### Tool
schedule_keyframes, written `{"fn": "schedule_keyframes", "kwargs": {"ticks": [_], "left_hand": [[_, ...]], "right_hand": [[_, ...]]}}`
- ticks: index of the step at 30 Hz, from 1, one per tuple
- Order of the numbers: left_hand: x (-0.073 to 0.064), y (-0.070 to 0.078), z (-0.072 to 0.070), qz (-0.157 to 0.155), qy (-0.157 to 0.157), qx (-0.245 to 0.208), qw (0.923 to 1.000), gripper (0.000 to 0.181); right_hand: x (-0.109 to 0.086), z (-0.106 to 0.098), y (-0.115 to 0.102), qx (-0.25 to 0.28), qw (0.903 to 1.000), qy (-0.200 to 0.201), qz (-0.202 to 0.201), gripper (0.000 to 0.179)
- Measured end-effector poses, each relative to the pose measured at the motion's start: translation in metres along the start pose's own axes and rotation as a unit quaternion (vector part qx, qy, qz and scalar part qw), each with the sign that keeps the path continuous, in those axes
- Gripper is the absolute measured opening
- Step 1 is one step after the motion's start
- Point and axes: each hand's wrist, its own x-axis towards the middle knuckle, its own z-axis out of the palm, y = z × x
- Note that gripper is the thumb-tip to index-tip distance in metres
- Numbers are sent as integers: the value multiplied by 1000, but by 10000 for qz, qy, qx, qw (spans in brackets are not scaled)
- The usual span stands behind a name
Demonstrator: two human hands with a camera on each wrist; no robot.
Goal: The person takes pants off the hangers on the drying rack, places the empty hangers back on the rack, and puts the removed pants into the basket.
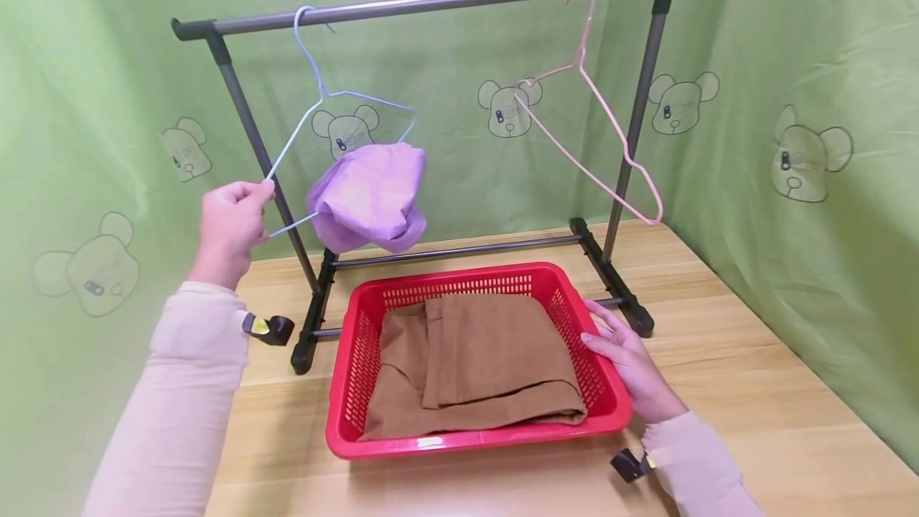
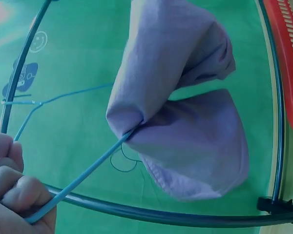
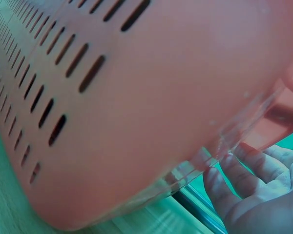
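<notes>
We wear long, pale sleeves, off-white with a faint pink cast, on both arms. The left sleeve (image 1: 188, 385) is creased across the forearm and ends in a plain cuff at the wrist. Beside it sits a small black device (image 1: 276, 331) with a yellow patch (image 1: 259, 325). By the right sleeve (image 1: 696, 465) is a similar black block (image 1: 628, 466), yellow showing at its edge. Our left hand (image 1: 233, 222) and right hand (image 1: 632, 365) are bare.

basket (image 1: 502, 437): glossy plastic | bundle (image 1: 373, 194): matt cloth | rail (image 1: 445, 3): smooth metal
</notes>
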Motion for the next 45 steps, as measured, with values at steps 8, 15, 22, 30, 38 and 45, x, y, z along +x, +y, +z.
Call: {"fn": "schedule_keyframes", "kwargs": {"ticks": [8, 15, 22, 30, 38, 45], "left_hand": [[-7, 6, 8, -66, 539, 115, 9985, 40], [-11, 8, 16, -160, 1290, -369, 9908, 36], [-13, 9, 21, -152, 1569, -620, 9855, 34], [-13, 9, 23, -216, 1812, -750, 9803, 33], [-14, 12, 24, -109, 1899, -897, 9776, 35], [-18, 16, 27, -63, 1958, -985, 9757, 35]], "right_hand": [[1, 2, 0, -151, 9998, 116, 62, 65], [3, 5, 0, -257, 9994, 184, 104, 64], [1, 5, 0, -303, 9993, 207, 105, 64], [-1, 4, 0, -338, 9992, 230, 5, 60], [-2, 2, 1, -286, 9994, 179, -5, 64], [-2, 1, 1, -368, 9991, 222, -11, 62]]}}
